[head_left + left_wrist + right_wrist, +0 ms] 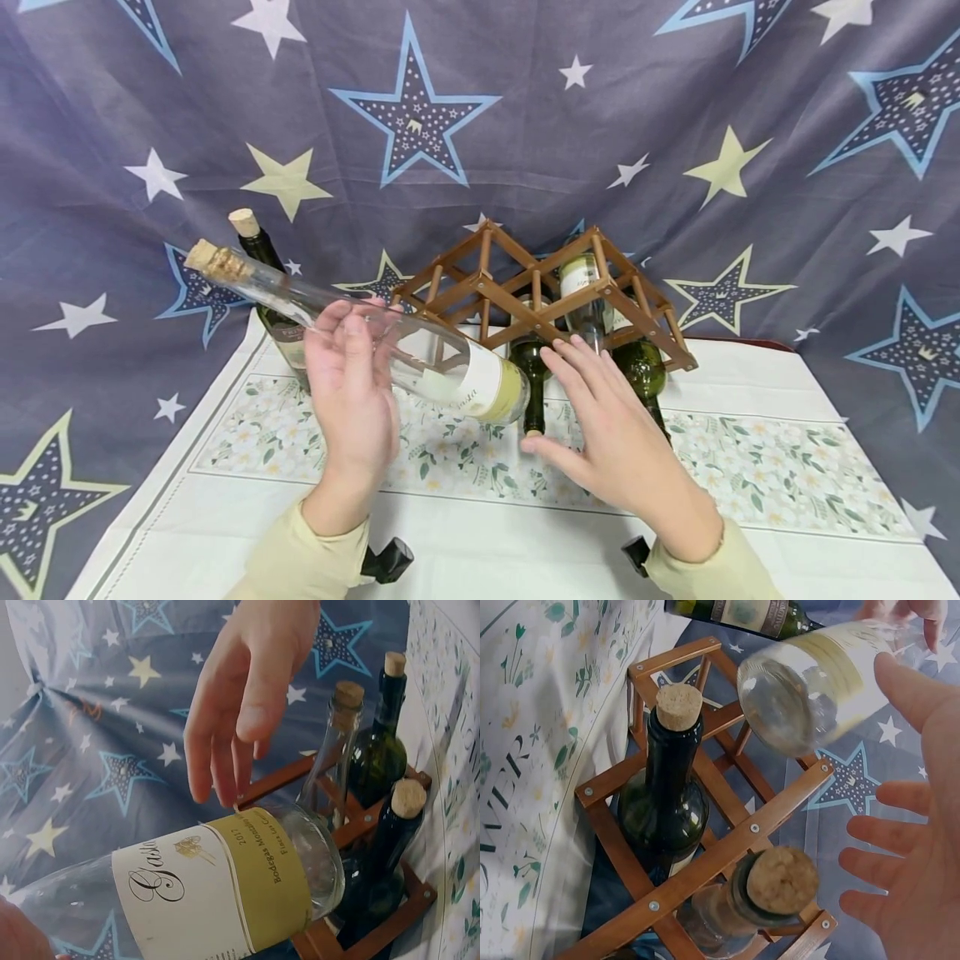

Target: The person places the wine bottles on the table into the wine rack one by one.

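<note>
My left hand (352, 400) grips a clear, corked wine bottle (487, 383) around its neck and shoulder. The bottle is tilted in the air, cork to the upper left and base to the lower right, with a cream and yellow-green label (187, 892). My right hand (607, 425) is spread near the bottle's base, fingers extended, holding nothing. Behind it stands a wooden wine rack (482, 285). In the rack lie a dark bottle (534, 383), a green bottle (641, 367) and a clear labelled bottle (581, 275), corks visible in the wrist views.
A dark green corked bottle (288, 337) stands on the table left of the rack, partly behind the held bottle. The table has a white cloth (487, 542) with a floral band. A star-patterned curtain (480, 50) hangs behind.
</note>
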Demonstrator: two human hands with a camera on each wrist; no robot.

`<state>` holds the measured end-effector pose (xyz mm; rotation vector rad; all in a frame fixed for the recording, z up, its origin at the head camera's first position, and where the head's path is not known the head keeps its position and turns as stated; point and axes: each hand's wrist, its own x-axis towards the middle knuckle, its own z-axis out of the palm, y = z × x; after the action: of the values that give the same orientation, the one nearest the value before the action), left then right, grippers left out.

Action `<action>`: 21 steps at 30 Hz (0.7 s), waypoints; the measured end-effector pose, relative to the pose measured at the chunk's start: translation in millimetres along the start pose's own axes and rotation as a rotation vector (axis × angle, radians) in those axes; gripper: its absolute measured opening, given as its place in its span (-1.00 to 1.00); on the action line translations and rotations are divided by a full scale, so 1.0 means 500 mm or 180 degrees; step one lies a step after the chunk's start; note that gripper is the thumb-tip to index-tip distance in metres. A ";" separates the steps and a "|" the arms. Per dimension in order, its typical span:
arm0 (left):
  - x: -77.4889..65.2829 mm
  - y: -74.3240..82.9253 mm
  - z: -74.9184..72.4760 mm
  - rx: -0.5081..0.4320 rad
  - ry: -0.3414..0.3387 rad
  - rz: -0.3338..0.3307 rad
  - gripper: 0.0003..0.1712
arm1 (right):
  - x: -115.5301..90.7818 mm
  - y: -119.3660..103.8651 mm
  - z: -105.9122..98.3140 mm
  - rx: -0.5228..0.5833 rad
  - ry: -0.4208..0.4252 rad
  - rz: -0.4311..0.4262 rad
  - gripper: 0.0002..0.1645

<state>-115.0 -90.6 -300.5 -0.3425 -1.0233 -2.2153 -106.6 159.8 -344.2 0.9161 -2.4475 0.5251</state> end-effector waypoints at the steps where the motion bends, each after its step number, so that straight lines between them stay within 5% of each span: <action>1: -0.002 0.000 0.002 -0.0014 -0.0004 -0.0018 -0.72 | 0.000 -0.001 0.001 0.0013 0.0010 -0.0015 0.13; 9: -0.021 -0.001 0.008 -0.0119 -0.0040 -0.0206 -0.68 | 0.000 -0.005 0.006 0.0031 0.0088 -0.0107 0.15; 21: -0.042 -0.013 0.012 -0.0411 -0.0280 -0.0222 -0.72 | -0.004 -0.009 0.006 0.0052 0.0034 -0.0072 0.17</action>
<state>-104.0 -73.4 -310.4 -0.4718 -0.9531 -2.3533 -103.0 156.1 -346.7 0.9441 -2.4237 0.5414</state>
